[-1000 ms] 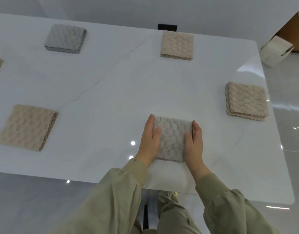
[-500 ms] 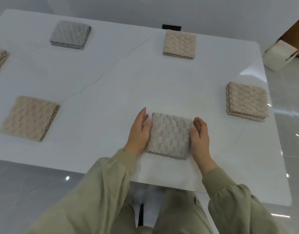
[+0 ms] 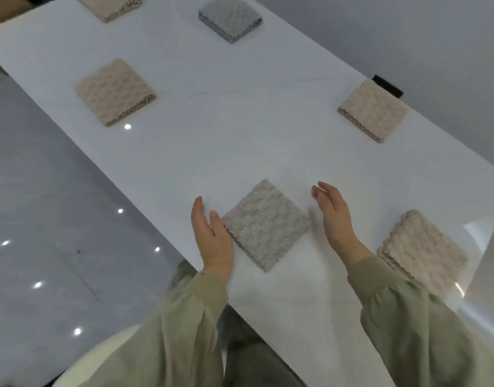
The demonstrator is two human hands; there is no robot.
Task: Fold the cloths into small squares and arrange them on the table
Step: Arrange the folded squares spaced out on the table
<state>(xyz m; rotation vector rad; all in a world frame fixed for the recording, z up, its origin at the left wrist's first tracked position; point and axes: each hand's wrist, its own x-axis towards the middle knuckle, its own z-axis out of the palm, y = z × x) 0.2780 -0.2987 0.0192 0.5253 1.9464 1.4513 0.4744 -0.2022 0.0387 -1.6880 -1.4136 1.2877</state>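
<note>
Folded grey-beige cloth (image 3: 265, 224) lying flat on the white desk (image 3: 240, 135), lower centre of the frame. Left hand (image 3: 212, 233) beside its left edge, thumb touching it, grip open. Right hand (image 3: 335, 216) just right of the cloth, apart from it, grip open. Five other folded cloths lie well apart around the desk.
</note>
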